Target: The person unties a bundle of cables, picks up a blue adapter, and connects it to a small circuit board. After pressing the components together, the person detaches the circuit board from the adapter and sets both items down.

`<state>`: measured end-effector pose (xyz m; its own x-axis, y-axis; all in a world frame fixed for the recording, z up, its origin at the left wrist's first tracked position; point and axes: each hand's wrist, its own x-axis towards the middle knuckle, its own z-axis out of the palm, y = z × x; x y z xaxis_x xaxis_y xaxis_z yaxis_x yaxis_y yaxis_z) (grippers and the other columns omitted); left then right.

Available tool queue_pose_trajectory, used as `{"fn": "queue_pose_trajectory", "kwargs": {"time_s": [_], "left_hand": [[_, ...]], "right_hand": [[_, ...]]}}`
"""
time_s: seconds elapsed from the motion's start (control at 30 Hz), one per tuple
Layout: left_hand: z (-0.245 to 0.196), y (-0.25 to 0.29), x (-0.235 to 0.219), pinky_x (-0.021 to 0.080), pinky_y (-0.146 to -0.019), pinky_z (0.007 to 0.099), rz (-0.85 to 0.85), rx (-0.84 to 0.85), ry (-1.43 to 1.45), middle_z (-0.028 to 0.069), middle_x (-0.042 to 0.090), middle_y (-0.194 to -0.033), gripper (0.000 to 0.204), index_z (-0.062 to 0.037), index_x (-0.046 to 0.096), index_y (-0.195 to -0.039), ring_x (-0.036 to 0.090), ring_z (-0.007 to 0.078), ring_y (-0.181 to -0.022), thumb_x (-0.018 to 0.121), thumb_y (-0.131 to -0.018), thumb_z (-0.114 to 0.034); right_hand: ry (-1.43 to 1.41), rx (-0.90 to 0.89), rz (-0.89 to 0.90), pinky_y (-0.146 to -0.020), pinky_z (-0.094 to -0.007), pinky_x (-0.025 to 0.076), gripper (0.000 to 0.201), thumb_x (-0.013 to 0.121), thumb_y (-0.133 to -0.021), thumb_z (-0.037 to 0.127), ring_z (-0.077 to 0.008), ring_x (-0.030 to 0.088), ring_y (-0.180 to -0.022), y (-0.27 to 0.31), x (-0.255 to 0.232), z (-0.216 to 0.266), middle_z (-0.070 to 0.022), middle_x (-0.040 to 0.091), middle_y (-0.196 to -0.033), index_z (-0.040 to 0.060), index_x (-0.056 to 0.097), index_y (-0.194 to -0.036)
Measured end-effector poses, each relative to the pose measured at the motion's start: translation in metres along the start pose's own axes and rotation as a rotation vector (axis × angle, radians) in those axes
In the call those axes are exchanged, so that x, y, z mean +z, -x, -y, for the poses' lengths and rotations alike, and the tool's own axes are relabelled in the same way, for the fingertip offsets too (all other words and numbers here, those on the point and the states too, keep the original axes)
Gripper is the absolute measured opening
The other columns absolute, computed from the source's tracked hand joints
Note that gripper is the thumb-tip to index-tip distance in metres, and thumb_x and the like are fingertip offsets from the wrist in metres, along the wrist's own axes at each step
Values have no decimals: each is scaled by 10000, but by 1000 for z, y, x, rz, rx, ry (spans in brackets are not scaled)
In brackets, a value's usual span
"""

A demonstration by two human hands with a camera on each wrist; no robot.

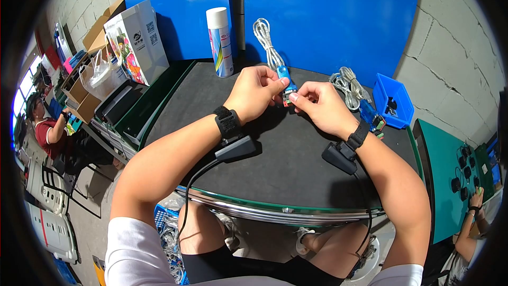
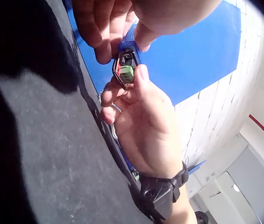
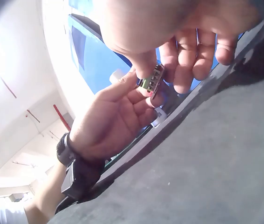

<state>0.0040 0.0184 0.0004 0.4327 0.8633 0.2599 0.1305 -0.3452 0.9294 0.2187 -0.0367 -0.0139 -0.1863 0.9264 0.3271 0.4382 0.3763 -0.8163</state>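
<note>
A blue translucent cable adapter (image 1: 283, 71) is held over the middle of the black-topped table (image 1: 275, 159). My left hand (image 1: 251, 94) pinches its blue body between thumb and fingers. At the near end sits a green screw terminal block (image 2: 126, 73), with a bit of red beside it. My right hand (image 1: 327, 110) pinches this end, thumb on the green block; the right wrist view shows the block's row of metal contacts. From the adapter's far end runs a coiled silver-grey cable (image 1: 267, 42), lying toward the blue panel.
Right of my hands lie another coiled cable (image 1: 349, 86) and a second blue adapter (image 1: 369, 112). A blue bin (image 1: 403, 96) with small black parts stands at the right edge. A white-capped spray can (image 1: 220, 47) stands at the back left, before the blue panel (image 1: 328, 16).
</note>
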Motion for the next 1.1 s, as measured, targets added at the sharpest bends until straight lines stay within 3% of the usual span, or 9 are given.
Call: {"fn": "queue_pose_trajectory", "kwargs": {"time_s": [0.27, 0.33, 0.43, 0.63, 0.73, 0.8, 0.93, 1.1], "left_hand": [[-6, 2, -1, 544, -649, 260, -28, -77, -23, 41, 762, -863, 286, -24, 712, -987, 712, 103, -761, 702, -1091, -290], [-6, 1, -3, 546, -650, 267, -41, -120, -45, 39, 752, -853, 291, -24, 714, -983, 703, 100, -762, 695, -1094, -293], [1, -2, -4, 542, -644, 263, -83, -132, -12, 20, 712, -818, 257, -26, 718, -999, 658, 90, -724, 703, -1087, -267], [8, -5, -4, 525, -616, 249, -187, 17, -51, -8, 664, -800, 181, -38, 728, -1042, 594, 75, -669, 713, -1072, -216], [-5, -1, -7, 513, -578, 249, -188, 62, -158, -5, 660, -779, 207, -29, 744, -1166, 599, 77, -628, 700, -1078, -211], [-20, 7, -6, 503, -549, 250, -97, -44, -131, 9, 676, -760, 279, -17, 730, -1288, 618, 87, -592, 683, -1084, -202], [-11, 6, -4, 514, -516, 277, -55, -77, -86, 67, 730, -764, 289, 14, 725, -1280, 663, 117, -573, 673, -1067, -174], [-5, 3, -5, 553, -556, 276, 29, -116, -110, 125, 799, -903, 332, 30, 685, -1334, 705, 127, -634, 665, -1078, -180]], "right_hand": [[-136, -13, -83, -644, -273, 496, 330, 703, -1079, 281, -85, 647, -715, -7, -5, -14, -45, 733, -803, -9, 726, -922], [-292, 101, -82, -672, -271, 509, 341, 694, -1085, 296, -91, 659, -740, -6, -6, -10, -47, 730, -829, -2, 724, -921], [-278, 151, -69, -690, -270, 516, 328, 684, -1091, 284, -94, 663, -755, -4, -6, -10, -43, 726, -843, 6, 721, -921], [-279, 153, -15, -699, -271, 516, 312, 671, -1099, 266, -88, 661, -770, -4, -5, -10, -43, 729, -851, 10, 719, -926], [-285, 127, 7, -693, -271, 512, 299, 669, -1097, 251, -85, 653, -760, -5, -5, -14, -48, 731, -841, 0, 727, -946], [-223, 141, 2, -684, -271, 510, 290, 671, -1095, 245, -84, 650, -747, -6, -6, -14, -47, 729, -820, -8, 731, -964], [-84, 236, -68, -608, -276, 492, 276, 681, -1080, 226, -83, 628, -654, -6, -10, -13, -46, 723, -758, -36, 733, -1013], [-127, 239, -110, -525, -286, 469, 237, 699, -1055, 191, -93, 604, -570, -2, -8, -10, -58, 739, -764, -44, 720, -1057]]}}
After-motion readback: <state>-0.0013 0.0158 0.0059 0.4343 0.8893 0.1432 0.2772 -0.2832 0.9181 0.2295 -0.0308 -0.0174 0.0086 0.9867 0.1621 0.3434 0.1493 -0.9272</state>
